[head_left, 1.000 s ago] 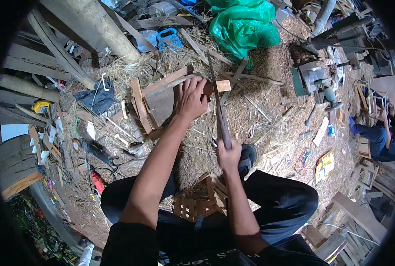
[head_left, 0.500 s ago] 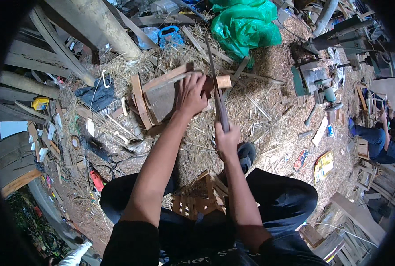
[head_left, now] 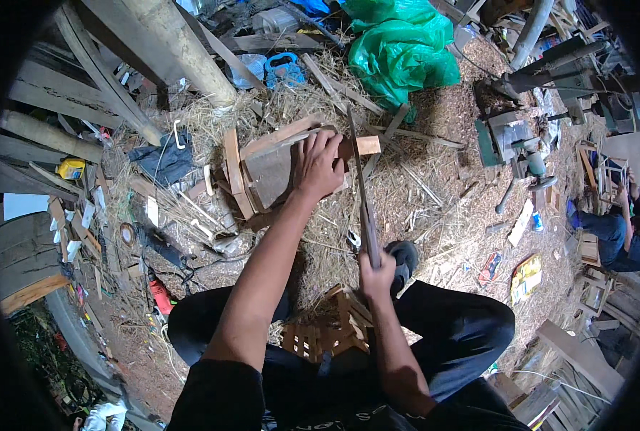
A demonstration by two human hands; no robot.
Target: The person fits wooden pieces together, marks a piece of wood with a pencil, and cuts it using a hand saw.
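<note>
My right hand (head_left: 377, 276) is wrapped around the handle of a saw (head_left: 365, 195), seen nearly edge-on. Its thin blade points away from me and crosses a short wooden piece (head_left: 368, 145), whose pale end sticks out on the blade's right. My left hand (head_left: 318, 171) grips that piece from above, left of the blade, with its fingers curled over it and hiding much of it. Beneath the left hand is a low wooden work block (head_left: 270, 174) with boards along its sides. How deep the blade sits in the wood cannot be made out.
A green plastic sheet (head_left: 404, 61) lies beyond the work block. Near my left knee is a red power tool (head_left: 161, 294). A slatted wooden item (head_left: 323, 330) sits between my legs. A metal machine (head_left: 510, 144) stands at right; another person (head_left: 611, 230) sits beyond it.
My right hand has drawn the saw back toward me, so its handle is now nearer my body. My left hand stays on the wooden piece. The view has shifted slightly.
</note>
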